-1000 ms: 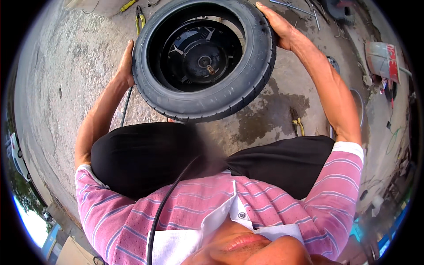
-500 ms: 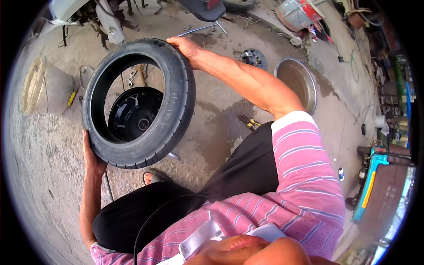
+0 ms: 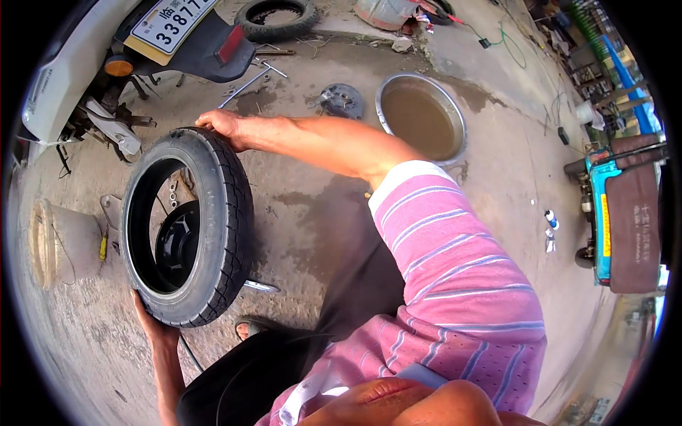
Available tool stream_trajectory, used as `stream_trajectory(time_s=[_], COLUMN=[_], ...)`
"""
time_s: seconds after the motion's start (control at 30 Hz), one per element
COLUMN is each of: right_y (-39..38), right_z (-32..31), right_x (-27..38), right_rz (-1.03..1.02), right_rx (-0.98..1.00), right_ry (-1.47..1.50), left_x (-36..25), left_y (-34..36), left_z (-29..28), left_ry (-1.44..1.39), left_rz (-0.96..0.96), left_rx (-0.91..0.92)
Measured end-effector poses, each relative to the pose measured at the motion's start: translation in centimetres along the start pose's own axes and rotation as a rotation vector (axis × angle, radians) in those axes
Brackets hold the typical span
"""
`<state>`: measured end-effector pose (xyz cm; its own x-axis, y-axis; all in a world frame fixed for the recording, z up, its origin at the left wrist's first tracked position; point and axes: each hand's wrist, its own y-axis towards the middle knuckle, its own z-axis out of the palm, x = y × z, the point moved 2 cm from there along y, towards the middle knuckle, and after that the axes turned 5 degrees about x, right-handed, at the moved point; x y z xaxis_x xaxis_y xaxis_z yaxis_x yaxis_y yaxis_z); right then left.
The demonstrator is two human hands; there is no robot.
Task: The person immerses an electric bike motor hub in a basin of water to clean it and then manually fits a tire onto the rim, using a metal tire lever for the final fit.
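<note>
A black tyre (image 3: 229, 227) is held up on its edge between my two hands, turned partly side-on to me. My right hand (image 3: 224, 129) grips its far upper edge, with the fingers bent over the tread. My left hand (image 3: 153, 319) supports the near lower left edge; its fingers are partly hidden behind the tyre. Through the tyre's opening I see a black wheel hub (image 3: 177, 241) on the ground, partly covered by the tyre. Just right of the tyre's lower edge, the silver end of a metal tool (image 3: 261, 287) sticks out.
A pale bucket (image 3: 79, 243) stands left. Far off are a scooter's rear end (image 3: 231, 60), a T-handle wrench (image 3: 245, 86) and another tyre (image 3: 302, 30). A round metal plate (image 3: 342, 101) and a basin (image 3: 464, 133) of muddy water lie beyond my right arm. A teal machine (image 3: 601, 213) stands right.
The view has shifted, bringing more of the scooter in. The tyre is turned more edge-on, covering more of the hub. Both hands keep hold of it.
</note>
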<state>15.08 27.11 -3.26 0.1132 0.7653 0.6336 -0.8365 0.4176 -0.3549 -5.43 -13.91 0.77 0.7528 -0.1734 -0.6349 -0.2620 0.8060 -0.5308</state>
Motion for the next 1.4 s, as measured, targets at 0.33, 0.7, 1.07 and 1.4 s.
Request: stream_trajectory(time_s=[0.33,0.7,1.07,1.4], right_y=[-1.6,-0.3,0.6,0.7], right_z=[2.7,1.0,0.4,0.7], right_x=[1.6,1.6,1.7,1.3], right_rz=[-0.090,-0.206,-0.230,-0.234], right_rx=[0.354,0.322,0.347,0.215], right_ry=[0.130,-0.068,-0.115,-0.141], left_x=[-0.2,2.9,3.2,3.2], left_y=[0.6,-0.6,-0.4,-0.4], left_z=[-0.4,-1.1,-1.2,-1.6], left_ry=[-0.073,-0.129,-0.116,-0.121], left_rz=[0.070,0.002,-0.003,0.014], left_rx=[-0.107,-0.068,-0.079,-0.062])
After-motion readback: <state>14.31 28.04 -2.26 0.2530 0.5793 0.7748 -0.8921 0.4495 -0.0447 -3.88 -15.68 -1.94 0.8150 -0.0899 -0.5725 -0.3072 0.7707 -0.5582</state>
